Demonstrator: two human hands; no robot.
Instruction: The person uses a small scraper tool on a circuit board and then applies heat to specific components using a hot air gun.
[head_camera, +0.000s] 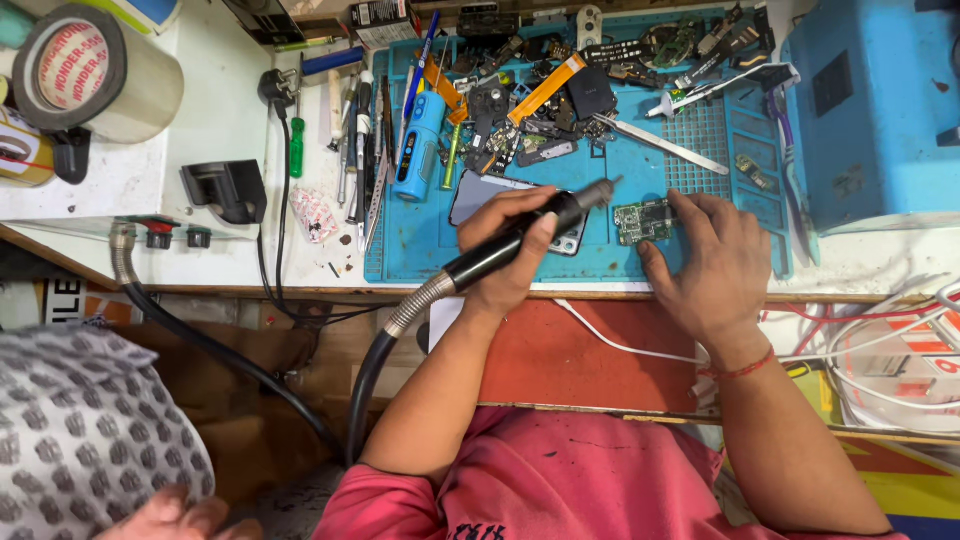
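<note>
Far left: one roll of tape, cut off by the frame edge; one black holder on the white bench; a second person's patterned sleeve near left, mostly out of frame. One blue work mat in the centre; along its left edge a row of hand tools, overlapping, count unclear; one green-handled screwdriver; one blue cylindrical tool. Left hand clenched round one black hot-air handpiece, nozzle aimed right at the board, hose running off near left; one phone lies under that hand, partly hidden. One small green circuit board sits on the mat, right of centre; right hand pins it with fingertips, not gripped, near edge covered. Far mat: heap of phone parts, too jumbled to count. Far right: one blue box, cut off.
</note>
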